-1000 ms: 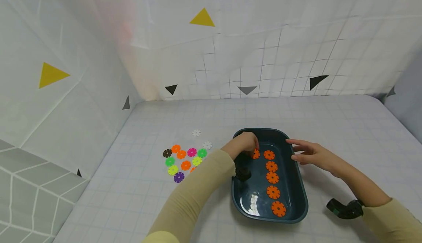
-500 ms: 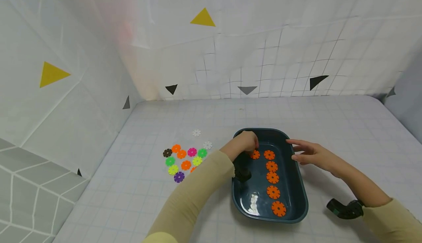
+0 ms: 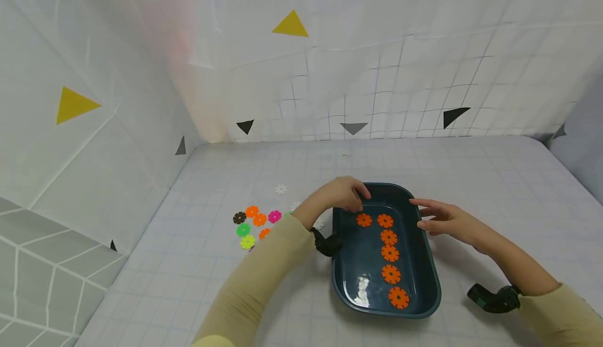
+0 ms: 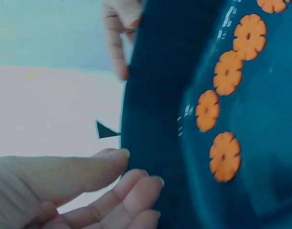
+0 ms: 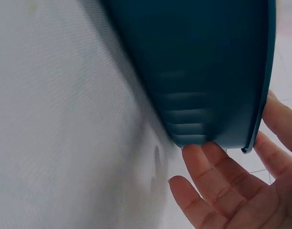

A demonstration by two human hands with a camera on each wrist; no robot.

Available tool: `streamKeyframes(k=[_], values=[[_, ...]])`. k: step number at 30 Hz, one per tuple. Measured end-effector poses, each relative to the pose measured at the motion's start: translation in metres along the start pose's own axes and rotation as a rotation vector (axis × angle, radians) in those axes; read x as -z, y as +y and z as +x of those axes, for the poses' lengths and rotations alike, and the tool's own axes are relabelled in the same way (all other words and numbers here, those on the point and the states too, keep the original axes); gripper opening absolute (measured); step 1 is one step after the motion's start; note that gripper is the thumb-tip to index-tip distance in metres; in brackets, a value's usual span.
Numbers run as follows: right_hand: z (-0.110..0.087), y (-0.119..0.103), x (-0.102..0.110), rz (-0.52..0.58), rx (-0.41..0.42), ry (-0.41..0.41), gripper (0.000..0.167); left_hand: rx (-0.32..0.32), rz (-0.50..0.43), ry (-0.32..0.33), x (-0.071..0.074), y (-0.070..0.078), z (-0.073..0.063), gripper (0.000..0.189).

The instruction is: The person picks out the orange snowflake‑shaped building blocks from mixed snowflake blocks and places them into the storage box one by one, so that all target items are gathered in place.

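A dark blue-green tray [image 3: 363, 268] holds several orange notched plastic discs [image 3: 390, 253]. Most lie in a column on its right half; another orange disc [image 3: 364, 220] lies at the far left, beside the column's far end. Over the tray's far-left corner is my left hand [image 3: 340, 192], its thumb and fingers apart and nothing between them in the left wrist view [image 4: 103, 195]. My right hand [image 3: 445, 220] rests its fingertips on the tray's far-right rim and outer wall, fingers extended. The right wrist view shows these fingers [image 5: 232, 176] against the tray wall.
Left of the tray, loose discs lie scattered on the white gridded table, among them pink [image 3: 275, 216], green [image 3: 243, 230], yellow [image 3: 247, 242], dark brown [image 3: 239, 217] and white [image 3: 280, 189]. My left sleeve [image 3: 264, 268] covers some. A white sheet wall stands behind.
My left hand has let go of the far-left orange disc and lifted up and left, out to the tray's corner. That disc now shows fully. The right hand stays in place.
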State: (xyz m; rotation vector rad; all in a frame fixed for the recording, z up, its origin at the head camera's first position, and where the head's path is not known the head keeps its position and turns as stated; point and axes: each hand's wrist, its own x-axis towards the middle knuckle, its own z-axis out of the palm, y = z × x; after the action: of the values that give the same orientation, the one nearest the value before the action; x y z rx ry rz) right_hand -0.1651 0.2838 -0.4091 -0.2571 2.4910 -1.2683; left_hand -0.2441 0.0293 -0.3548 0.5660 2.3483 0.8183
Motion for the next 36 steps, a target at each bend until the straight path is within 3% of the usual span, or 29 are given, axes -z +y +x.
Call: streamKeyframes(k=[6, 11, 21, 31, 36], values=[[0.001, 0.002, 0.000, -0.006, 0.000, 0.001, 0.064, -0.079, -0.079, -0.015, 0.023, -0.014, -0.020, 0.035], [0.001, 0.003, 0.000, -0.020, 0.009, 0.005, 0.063, -0.168, -0.132, -0.013, 0.035, -0.035, -0.030, 0.036], [0.001, 0.004, 0.002, -0.001, 0.013, -0.003, 0.064, -0.356, -0.107, 0.072, 0.057, -0.087, -0.042, 0.032], [0.000, 0.002, 0.002, -0.001, 0.015, -0.001, 0.065, -0.417, 0.068, 0.189, 0.068, -0.134, -0.059, 0.029], [0.001, 0.001, 0.001, -0.001, 0.014, 0.002, 0.064, -0.387, 0.099, 0.220, 0.072, -0.153, -0.068, 0.031]])
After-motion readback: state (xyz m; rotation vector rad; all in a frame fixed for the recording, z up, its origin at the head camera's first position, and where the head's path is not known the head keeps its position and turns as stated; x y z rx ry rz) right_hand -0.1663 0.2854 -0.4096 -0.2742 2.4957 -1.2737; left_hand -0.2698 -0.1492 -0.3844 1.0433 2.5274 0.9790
